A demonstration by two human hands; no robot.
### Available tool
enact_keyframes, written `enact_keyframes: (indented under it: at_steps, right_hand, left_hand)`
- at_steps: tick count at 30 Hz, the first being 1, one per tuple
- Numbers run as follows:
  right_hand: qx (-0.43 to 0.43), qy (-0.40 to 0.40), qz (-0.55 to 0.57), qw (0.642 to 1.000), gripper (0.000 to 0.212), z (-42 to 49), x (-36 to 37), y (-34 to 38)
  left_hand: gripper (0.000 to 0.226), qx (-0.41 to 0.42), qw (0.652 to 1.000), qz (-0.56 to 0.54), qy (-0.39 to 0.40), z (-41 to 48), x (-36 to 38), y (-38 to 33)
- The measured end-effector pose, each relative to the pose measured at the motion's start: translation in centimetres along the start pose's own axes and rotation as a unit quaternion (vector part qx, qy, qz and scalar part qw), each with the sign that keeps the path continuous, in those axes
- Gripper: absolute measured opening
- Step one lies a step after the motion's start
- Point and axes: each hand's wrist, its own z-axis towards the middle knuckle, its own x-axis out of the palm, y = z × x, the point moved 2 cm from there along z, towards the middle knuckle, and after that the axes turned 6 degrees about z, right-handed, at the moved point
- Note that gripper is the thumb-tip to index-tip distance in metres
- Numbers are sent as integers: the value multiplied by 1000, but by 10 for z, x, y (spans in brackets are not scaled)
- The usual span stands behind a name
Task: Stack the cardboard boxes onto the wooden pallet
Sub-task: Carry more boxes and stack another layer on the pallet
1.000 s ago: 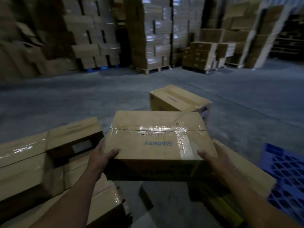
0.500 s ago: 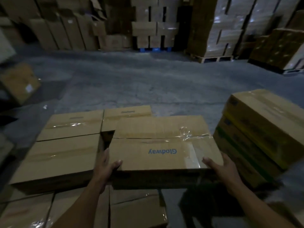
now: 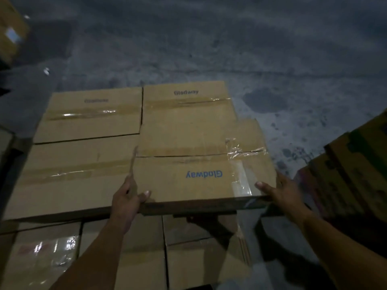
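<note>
Cardboard box point(image 3: 201, 178) at stack's top layer, gripped by left hand point(image 3: 127, 197) and right hand point(image 3: 278, 191) at near corners; neighbour box point(image 3: 69, 174) at 9 o'clock. Likely risk: its 3 o'clock side overhangs, so it could tip when released. Pallet unseen.

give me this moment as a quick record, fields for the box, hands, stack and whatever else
held box: taped cardboard, blue Glodway print upside down
left hand: grips its near left corner
right hand: grips its near right corner
upper layer: three boxes, beside and behind the held box
lower layer: boxes showing below
pallet: not visible
floor: grey concrete
side stack: more boxes, right edge
</note>
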Motion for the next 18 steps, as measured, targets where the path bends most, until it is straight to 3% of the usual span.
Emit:
enact_keyframes:
  at_steps: [8, 18]
  right_hand:
    - [12, -30, -14, 999, 57, 55, 34, -17]
    - [34, -7, -1, 999, 59, 97, 58, -46]
  left_hand:
    - [85, -16, 999, 36, -28, 45, 22, 38]
    - [84, -6, 994, 84, -68, 78, 32, 69]
